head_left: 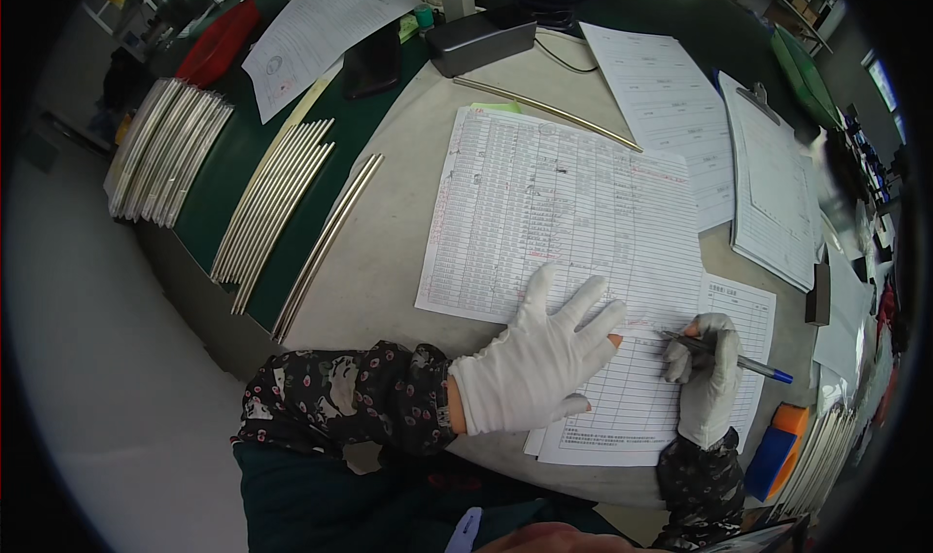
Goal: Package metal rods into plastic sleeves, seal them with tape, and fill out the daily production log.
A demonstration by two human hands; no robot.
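Observation:
My left hand, in a white glove with some fingertips bare, lies flat with fingers spread across the printed forms. Under its fingers is the lower edge of a filled-in table sheet, which overlaps another ruled form nearer to me. My right hand, also white-gloved, is closed round a pen with a blue end. The pen's tip points left, close over the paper beside the left hand; whether it touches cannot be made out. Part of one more form shows beyond the right hand.
Thin metal rods lie in rows at the left, beside a plastic-wrapped bundle. A single rod rests above the sheet. Clipboard papers are at the right, a dark case at the back. An orange-and-blue block sits near right.

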